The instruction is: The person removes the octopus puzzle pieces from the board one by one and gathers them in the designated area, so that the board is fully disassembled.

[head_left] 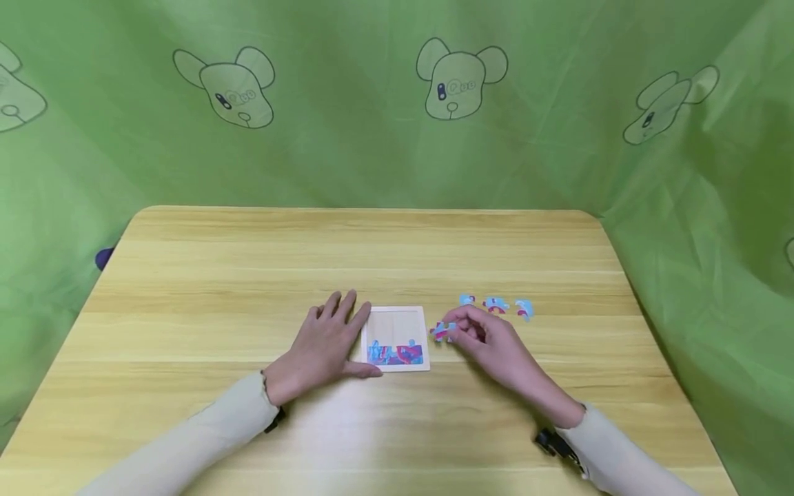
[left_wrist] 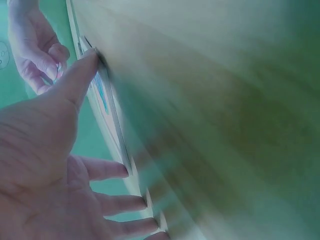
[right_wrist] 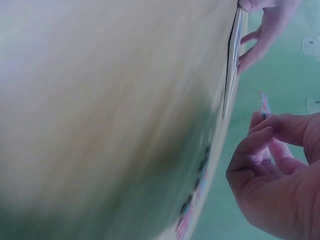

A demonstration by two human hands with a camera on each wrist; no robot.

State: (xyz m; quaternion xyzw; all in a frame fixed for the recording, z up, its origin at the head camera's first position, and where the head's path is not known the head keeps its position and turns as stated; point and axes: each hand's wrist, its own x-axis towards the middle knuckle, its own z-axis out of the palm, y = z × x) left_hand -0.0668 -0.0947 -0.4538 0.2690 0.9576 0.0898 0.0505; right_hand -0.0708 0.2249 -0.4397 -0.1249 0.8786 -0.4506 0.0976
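Note:
A square puzzle tray (head_left: 395,309) with a pale wooden frame lies on the table, its near part filled with joined blue, purple and pink pieces (head_left: 406,355). My left hand (head_left: 322,341) rests along the tray's left side, fingers spread and straight, thumb at the near left corner. Just right of the tray, my right hand (head_left: 496,344) pinches a blue and pink jigsaw piece (head_left: 442,333) between thumb and fingers. In the right wrist view that piece (right_wrist: 265,102) stands out above the fingertips, raised off the table.
Beyond the right hand lie several loose jigsaw pieces in a row, among them a middle piece (head_left: 496,304) and a right-hand piece (head_left: 524,308). The wooden table (head_left: 310,255) has rounded far corners. Green cloth (head_left: 347,151) with printed mouse heads hangs around it.

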